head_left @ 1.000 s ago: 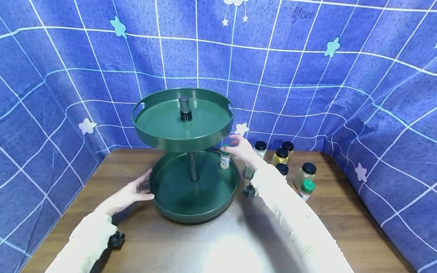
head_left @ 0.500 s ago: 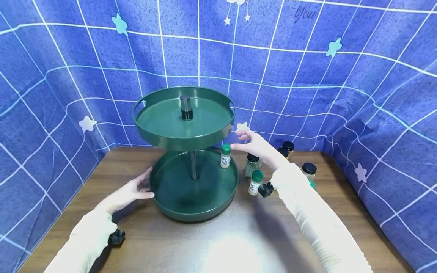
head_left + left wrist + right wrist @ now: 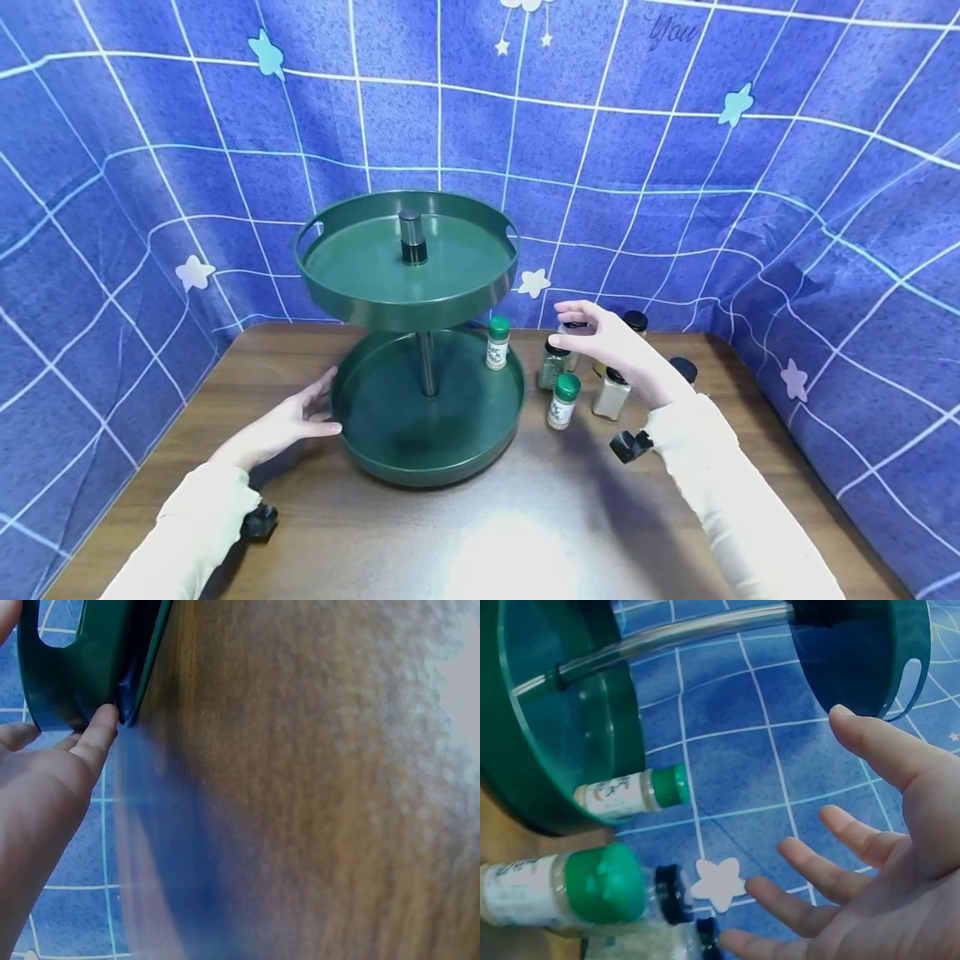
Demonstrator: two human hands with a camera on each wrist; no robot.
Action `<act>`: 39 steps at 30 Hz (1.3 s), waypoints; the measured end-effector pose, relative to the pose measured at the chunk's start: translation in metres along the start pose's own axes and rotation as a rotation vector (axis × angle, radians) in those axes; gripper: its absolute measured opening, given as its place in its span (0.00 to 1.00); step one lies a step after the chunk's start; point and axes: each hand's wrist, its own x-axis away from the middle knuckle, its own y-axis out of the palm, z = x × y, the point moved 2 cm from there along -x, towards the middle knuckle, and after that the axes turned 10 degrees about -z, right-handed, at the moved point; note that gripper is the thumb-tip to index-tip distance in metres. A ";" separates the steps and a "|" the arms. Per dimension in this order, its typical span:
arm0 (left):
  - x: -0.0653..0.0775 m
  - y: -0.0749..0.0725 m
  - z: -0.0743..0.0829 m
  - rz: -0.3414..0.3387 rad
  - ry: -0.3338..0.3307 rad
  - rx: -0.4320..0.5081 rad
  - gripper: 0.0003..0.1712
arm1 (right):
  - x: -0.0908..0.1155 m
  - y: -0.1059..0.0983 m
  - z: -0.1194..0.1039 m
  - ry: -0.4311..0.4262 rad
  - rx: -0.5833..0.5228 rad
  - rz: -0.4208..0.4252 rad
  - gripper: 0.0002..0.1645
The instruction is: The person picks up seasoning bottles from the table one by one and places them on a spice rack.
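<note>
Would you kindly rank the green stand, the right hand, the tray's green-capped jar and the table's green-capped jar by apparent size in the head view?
Green stand
Right hand
Tray jar and table jar: similar, unranked; the table jar seems nearer the camera.

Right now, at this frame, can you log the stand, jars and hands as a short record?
stand: green upper tray and lower tray on a metal post
jar in lower tray: green-capped jar, upright, near the right edge
jars on table: second green-capped jar and several black-capped jars, right of the stand, some partly hidden
left hand: at the lower tray's left edge
right hand: holding nothing, near the table jars
backdrop: blue, gridded, with stars
</note>
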 end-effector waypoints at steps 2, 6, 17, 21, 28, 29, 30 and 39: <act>0.000 0.000 -0.001 0.002 0.001 -0.010 0.55 | 0.006 0.001 0.008 -0.025 -0.009 0.010 0.36; -0.002 0.000 -0.004 0.005 0.013 -0.016 0.55 | 0.015 0.003 0.025 -0.089 -0.045 0.035 0.36; -0.002 -0.001 -0.004 -0.003 0.018 0.014 0.56 | 0.027 0.023 0.070 -0.093 -0.140 0.116 0.40; -0.002 0.000 -0.003 -0.004 0.019 0.023 0.56 | 0.027 0.034 0.081 -0.135 -0.210 0.158 0.39; -0.001 0.001 -0.003 -0.008 0.012 0.030 0.56 | 0.022 0.050 0.107 -0.174 -0.295 0.239 0.40; -0.001 0.001 -0.003 -0.009 0.013 0.028 0.56 | 0.022 0.052 0.109 -0.167 -0.305 0.248 0.40; -0.001 0.002 -0.003 -0.011 0.015 0.027 0.56 | 0.022 0.055 0.111 -0.163 -0.301 0.261 0.41; -0.001 0.000 -0.002 0.004 0.011 0.003 0.55 | 0.018 0.067 0.117 -0.151 -0.271 0.354 0.37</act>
